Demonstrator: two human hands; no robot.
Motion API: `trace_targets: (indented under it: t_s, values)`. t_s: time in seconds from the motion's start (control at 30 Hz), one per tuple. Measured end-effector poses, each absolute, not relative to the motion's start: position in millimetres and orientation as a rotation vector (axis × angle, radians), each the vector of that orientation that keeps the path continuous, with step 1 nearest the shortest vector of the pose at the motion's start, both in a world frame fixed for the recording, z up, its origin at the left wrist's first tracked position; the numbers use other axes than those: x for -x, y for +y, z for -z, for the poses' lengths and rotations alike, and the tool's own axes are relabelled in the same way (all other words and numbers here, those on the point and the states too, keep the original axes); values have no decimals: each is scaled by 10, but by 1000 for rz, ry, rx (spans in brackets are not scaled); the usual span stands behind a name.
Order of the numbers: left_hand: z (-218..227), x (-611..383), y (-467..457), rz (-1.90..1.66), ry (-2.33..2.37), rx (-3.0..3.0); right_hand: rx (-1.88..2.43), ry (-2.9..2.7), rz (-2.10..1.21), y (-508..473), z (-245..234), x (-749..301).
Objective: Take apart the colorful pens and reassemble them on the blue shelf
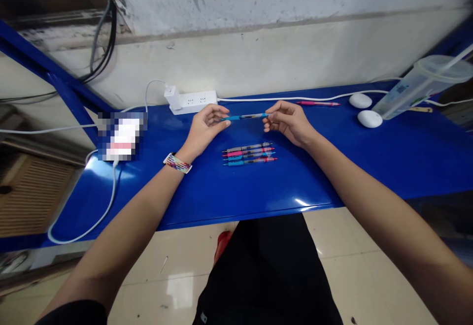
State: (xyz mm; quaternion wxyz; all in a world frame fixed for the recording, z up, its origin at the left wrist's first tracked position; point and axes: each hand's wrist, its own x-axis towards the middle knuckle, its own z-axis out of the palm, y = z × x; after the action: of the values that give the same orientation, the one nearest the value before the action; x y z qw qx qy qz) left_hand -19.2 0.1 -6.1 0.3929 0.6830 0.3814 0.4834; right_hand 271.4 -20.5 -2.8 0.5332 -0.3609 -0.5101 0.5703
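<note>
A blue and clear pen (248, 116) is held level above the blue table, spanning the gap between my two hands. At its blue grip end, my left hand (207, 127) has the tip between thumb and fingers. My right hand (290, 122) pinches the opposite blue end, with its other fingers curled. Nearer me, several pens lie side by side in a row: a grey pen (242, 148) at the back, then a pink pen (234, 153), with blue-gripped pens, such as the front pen (234, 163), closest to me.
Another pink pen (318, 103) lies at the back right, near two white rounded objects (370, 118) and a tilted clear plastic container (408, 88). A white power strip (197, 100) sits against the wall. A blurred-out device (123, 138) with a white cable is at left on the blue table (236, 199).
</note>
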Motion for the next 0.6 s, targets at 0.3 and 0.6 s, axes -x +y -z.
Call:
trace_targets:
  t_s: [0.3, 0.6]
  values:
    - [50, 183, -16, -1212, 991, -1742, 845, -1227, -1370, -199, 49, -2729]
    - [10, 185, -60, -1164, 955, -1715, 845, -1228, -1369, -201, 38, -2725]
